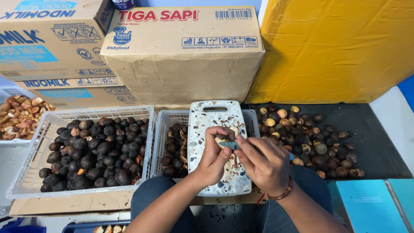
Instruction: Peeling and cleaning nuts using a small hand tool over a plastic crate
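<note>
My left hand (pixel 214 156) grips a small pale nut (pixel 222 139) over a speckled white cutting board (pixel 206 117). My right hand (pixel 264 160) holds a small knife with a blue handle (pixel 230 145), its blade against the nut. The board lies across a white plastic basket (pixel 162 129) that holds dark nuts. I sit with my knees under the board.
A bigger white basket (pixel 39 134) full of dark nuts stands at the left. Loose dark and pale nuts (pixel 311 140) lie on a black mat at the right. Cardboard boxes (pixel 181 51) and a yellow sack (pixel 336 47) stand behind. Brown shelled pieces (pixel 19 116) sit far left.
</note>
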